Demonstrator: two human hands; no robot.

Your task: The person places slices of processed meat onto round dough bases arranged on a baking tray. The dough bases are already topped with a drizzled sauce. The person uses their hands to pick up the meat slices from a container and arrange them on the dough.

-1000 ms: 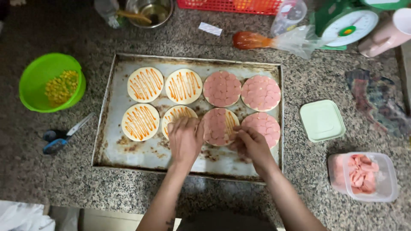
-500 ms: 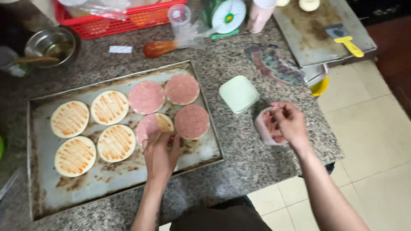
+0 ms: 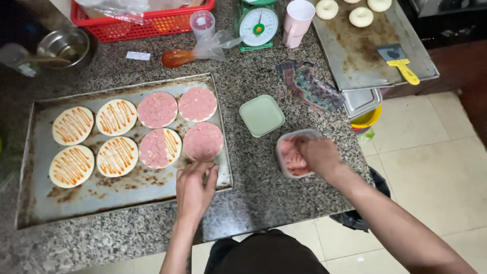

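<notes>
A worn metal baking tray [image 3: 127, 198] lies on the granite counter with several round dough bases on it. The left bases [image 3: 72, 125] carry orange sauce stripes; the right ones [image 3: 198, 104] are covered with pink sliced meat. One base [image 3: 160, 147] is half covered. My left hand [image 3: 194, 189] rests on the tray's near right part, just below the meat-covered base [image 3: 203, 141], fingers apart. My right hand [image 3: 317, 153] reaches into a clear plastic box [image 3: 282, 157] of pink meat slices; whether its fingers grip a slice is hidden.
The box's pale green lid [image 3: 261, 115] lies beside it. At the back stand a red basket [image 3: 147, 20], a steel bowl [image 3: 65, 44], a green kitchen scale [image 3: 257, 24], a pink cup [image 3: 298, 16] and an orange sauce bag [image 3: 177, 57]. A second tray [image 3: 370, 50] with dough rings and a yellow scraper [image 3: 403, 66] sits right. The counter edge drops to tiled floor.
My right hand left the tray and moved right into the meat box. My left hand slid to the tray's near right part. The view shifted right.
</notes>
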